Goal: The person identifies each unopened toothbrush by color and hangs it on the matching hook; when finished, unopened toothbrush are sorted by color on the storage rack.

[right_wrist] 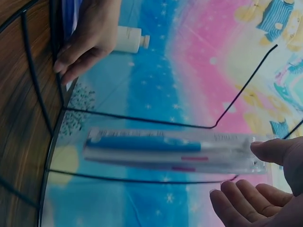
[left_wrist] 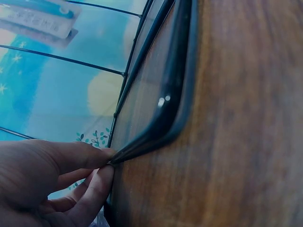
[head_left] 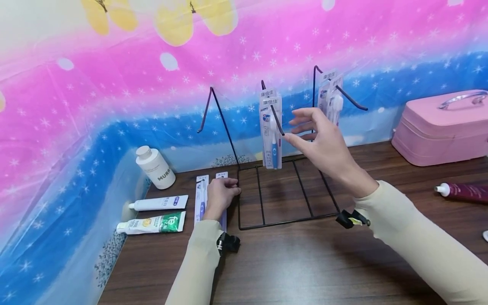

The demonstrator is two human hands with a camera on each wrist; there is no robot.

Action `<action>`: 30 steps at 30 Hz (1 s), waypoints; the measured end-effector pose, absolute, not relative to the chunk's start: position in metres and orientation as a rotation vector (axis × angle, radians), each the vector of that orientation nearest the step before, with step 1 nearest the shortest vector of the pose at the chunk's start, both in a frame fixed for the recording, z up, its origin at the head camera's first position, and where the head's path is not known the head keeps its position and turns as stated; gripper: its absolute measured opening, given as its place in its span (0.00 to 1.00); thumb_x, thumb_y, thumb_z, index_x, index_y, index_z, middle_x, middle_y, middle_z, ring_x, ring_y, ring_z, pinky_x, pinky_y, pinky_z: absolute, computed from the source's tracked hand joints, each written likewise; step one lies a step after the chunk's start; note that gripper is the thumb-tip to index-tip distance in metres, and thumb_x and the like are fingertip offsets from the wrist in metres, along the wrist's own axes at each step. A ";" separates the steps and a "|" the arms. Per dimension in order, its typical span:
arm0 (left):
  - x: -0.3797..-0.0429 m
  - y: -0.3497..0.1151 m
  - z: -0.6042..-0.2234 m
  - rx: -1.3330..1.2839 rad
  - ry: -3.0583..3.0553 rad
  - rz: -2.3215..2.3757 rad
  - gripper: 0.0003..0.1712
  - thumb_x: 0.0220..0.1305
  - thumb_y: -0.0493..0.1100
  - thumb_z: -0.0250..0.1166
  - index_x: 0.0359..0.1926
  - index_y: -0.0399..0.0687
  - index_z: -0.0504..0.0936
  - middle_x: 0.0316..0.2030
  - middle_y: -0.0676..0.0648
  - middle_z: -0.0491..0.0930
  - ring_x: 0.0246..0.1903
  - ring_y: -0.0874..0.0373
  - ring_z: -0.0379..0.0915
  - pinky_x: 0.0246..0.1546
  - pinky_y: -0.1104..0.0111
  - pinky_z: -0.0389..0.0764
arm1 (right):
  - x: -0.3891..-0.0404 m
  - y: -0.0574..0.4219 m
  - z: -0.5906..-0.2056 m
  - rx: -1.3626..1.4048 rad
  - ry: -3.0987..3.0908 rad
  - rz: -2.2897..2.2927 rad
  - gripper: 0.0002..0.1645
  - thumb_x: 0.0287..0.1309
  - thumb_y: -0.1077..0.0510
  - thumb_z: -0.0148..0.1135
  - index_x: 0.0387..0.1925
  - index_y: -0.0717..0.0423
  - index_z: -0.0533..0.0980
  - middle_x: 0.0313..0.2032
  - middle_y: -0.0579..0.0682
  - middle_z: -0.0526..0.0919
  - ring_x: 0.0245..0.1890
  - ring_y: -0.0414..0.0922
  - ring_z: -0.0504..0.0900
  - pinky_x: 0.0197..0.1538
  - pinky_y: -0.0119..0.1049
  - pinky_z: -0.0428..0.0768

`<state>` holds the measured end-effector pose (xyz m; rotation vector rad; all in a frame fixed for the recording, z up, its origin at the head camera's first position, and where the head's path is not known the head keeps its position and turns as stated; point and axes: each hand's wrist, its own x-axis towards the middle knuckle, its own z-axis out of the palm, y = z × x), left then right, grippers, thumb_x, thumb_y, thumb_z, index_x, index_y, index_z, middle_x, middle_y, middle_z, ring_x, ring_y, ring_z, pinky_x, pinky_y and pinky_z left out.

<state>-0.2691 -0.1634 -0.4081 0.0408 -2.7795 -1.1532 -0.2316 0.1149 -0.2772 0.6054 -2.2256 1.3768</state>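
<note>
A black wire rack [head_left: 288, 221] stands on the table, with hooks rising at its back. My left hand [head_left: 219, 195] pinches the left side wire of its base between thumb and finger; the left wrist view shows this hold on the rack [left_wrist: 182, 109] closely. From the middle hook hang packaged toothbrushes [head_left: 271, 156], the front one blue. My right hand [head_left: 328, 146] is beside them, fingers spread and thumb near the hook's tip. In the right wrist view the thumb overlaps the top end of the toothbrush pack [right_wrist: 151, 144]; whether it touches is unclear. More packaged toothbrushes [head_left: 335, 106] hang on the right hook.
Left of the rack lie purple packaged toothbrushes [head_left: 201, 190], a white tube [head_left: 160, 203], a green-and-white tube [head_left: 152, 223] and a white bottle [head_left: 156, 168]. At the right are a pink case [head_left: 446, 131] and a dark red tube [head_left: 467, 192]. A patterned cloth [head_left: 145, 101] backs the table.
</note>
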 end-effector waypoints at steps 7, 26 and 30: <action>-0.269 -0.163 -0.406 0.044 -2.765 -1.148 0.14 0.56 0.36 0.72 0.45 0.43 0.87 0.35 0.48 0.85 0.37 0.56 0.80 0.38 0.63 0.79 | -0.221 0.144 -0.277 0.560 -2.237 1.275 0.27 0.59 0.49 0.68 0.57 0.52 0.73 0.46 0.45 0.81 0.42 0.38 0.81 0.46 0.34 0.79; -0.269 -0.162 -0.409 0.050 -2.778 -1.133 0.12 0.56 0.36 0.71 0.44 0.43 0.87 0.33 0.49 0.85 0.35 0.56 0.80 0.37 0.63 0.79 | -0.235 0.229 -0.323 0.322 -2.003 1.680 0.17 0.65 0.58 0.61 0.49 0.68 0.76 0.40 0.54 0.84 0.36 0.45 0.83 0.37 0.31 0.82; -0.269 -0.162 -0.408 0.038 -2.766 -1.132 0.12 0.56 0.36 0.72 0.43 0.42 0.88 0.33 0.49 0.85 0.35 0.56 0.80 0.38 0.62 0.78 | -0.246 0.238 -0.339 0.249 -2.098 1.737 0.17 0.64 0.57 0.62 0.49 0.65 0.76 0.41 0.51 0.83 0.36 0.44 0.83 0.38 0.35 0.82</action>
